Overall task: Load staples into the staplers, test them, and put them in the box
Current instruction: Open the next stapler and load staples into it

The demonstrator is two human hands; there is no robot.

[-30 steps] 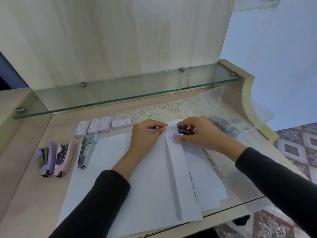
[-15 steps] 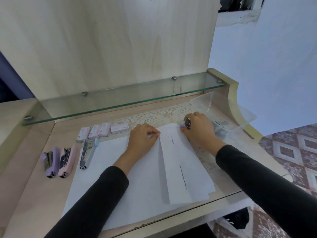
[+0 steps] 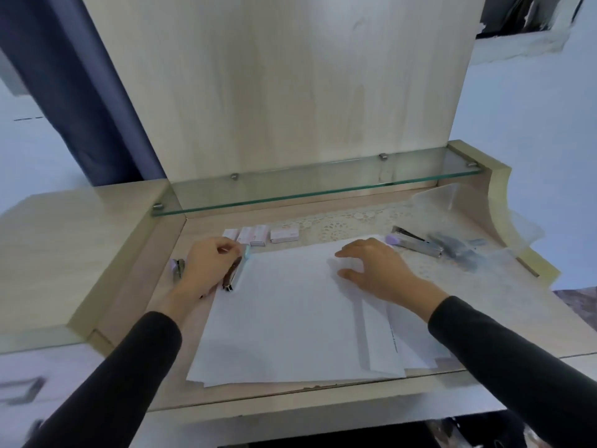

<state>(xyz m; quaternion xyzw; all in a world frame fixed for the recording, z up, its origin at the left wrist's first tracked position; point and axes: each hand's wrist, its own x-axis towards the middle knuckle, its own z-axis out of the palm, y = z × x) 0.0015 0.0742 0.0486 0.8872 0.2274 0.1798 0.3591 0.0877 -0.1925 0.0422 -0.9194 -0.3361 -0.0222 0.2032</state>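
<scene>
White sheets of paper (image 3: 290,312) covered the table (image 3: 135,286), and the right hand (image 3: 378,270) lay on them, fingers spread and holding nothing. The left hand (image 3: 210,266) curled its fingers around a stapler (image 3: 237,270) at the paper's left edge. Another stapler (image 3: 416,244) lay at the clear box (image 3: 517,227) on the right.

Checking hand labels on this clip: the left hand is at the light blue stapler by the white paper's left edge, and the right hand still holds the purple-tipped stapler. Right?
Not quite. In the head view the right hand rests open on the white paper; the purple-tipped metal stapler lies apart from it, beside the clear plastic box. The left hand is at the light blue stapler, as stated.
</scene>
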